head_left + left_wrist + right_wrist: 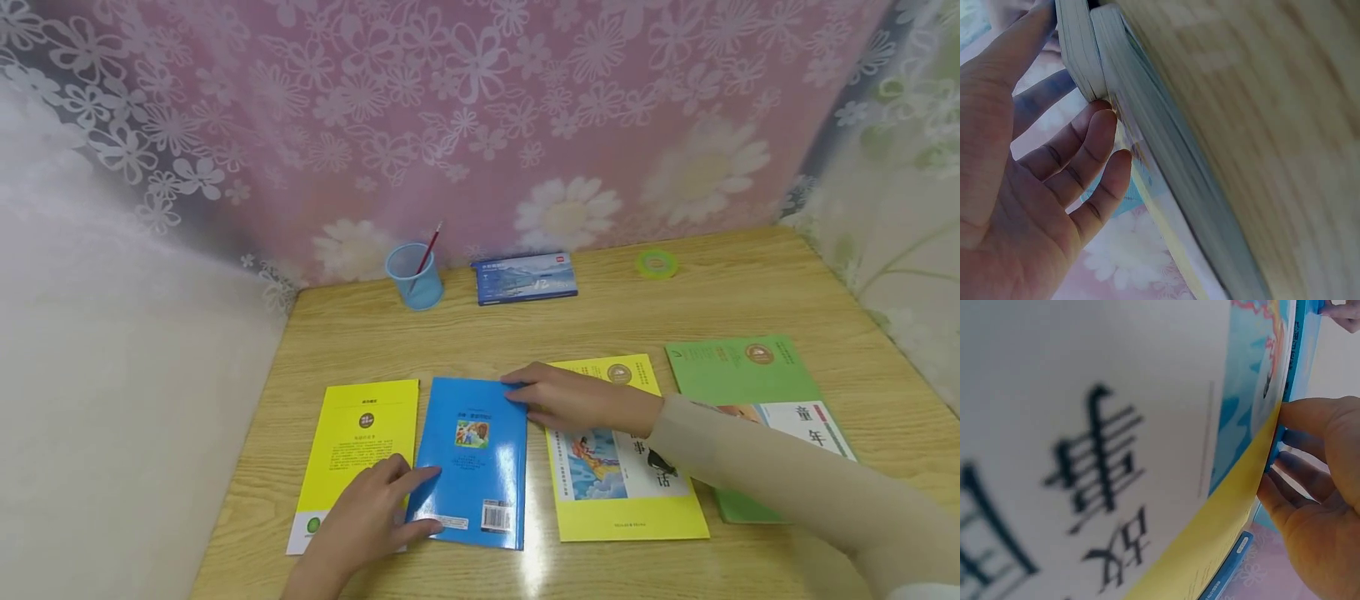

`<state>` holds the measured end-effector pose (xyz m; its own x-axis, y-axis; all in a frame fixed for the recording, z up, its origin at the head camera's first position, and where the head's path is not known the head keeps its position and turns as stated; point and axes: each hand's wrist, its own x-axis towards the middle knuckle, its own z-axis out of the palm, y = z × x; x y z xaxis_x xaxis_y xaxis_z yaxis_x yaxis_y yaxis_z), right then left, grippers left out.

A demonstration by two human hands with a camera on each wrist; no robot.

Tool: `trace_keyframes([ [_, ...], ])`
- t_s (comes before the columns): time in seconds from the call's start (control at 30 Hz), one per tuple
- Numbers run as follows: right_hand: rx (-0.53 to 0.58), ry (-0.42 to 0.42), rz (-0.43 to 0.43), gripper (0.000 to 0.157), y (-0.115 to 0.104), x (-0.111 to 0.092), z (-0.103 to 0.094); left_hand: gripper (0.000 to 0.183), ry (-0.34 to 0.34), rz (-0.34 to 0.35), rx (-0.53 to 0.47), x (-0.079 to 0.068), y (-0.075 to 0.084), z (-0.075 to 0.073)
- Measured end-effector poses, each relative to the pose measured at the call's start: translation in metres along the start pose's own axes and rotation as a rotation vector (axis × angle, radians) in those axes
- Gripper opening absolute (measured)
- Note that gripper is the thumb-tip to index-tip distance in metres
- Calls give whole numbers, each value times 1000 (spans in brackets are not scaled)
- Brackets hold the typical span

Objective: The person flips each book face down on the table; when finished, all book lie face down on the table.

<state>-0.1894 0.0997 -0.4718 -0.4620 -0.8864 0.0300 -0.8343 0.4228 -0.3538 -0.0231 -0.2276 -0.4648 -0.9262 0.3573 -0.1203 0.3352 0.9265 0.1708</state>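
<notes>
A blue book (498, 467) lies face down on the table, its back cover and barcode showing. My left hand (367, 508) reaches across a yellow book (365, 450), index fingertip and thumb at the blue book's left edge. In the left wrist view, the other fingers of the left hand (1041, 169) bend loosely beside the page edges (1079, 50). The right hand (562, 396) rests its fingers on the blue book's upper right corner. Its wrist passes over a second yellow book (630, 521), and the right wrist view has the right hand (1322, 469) beside that book's edge.
A green book (708, 371) lies at the right, partly under the right sleeve (780, 492). Toward the back wall stand a blue mesh pencil cup (420, 287) with a red pencil (431, 250), a flat blue box (525, 279) and a green tape roll (657, 264).
</notes>
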Motion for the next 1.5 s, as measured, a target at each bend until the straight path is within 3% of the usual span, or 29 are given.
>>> trace_keyframes([
  [0.63,-17,-3,-6,44,6,12,3,74,8,36,9,-1,10,9],
  [0.83,49,-7,28,43,8,7,-3,69,52,49,23,0,13,8],
  [1.0,111,6,113,41,14,-4,-16,54,157,111,27,3,20,6],
  [1.2,117,21,206,40,29,-28,-29,46,254,235,-2,14,35,6],
  [1.33,113,31,249,41,45,-44,-33,48,282,307,-5,22,49,9],
  [1.5,161,28,335,39,62,-63,-45,60,286,331,12,31,73,12],
])
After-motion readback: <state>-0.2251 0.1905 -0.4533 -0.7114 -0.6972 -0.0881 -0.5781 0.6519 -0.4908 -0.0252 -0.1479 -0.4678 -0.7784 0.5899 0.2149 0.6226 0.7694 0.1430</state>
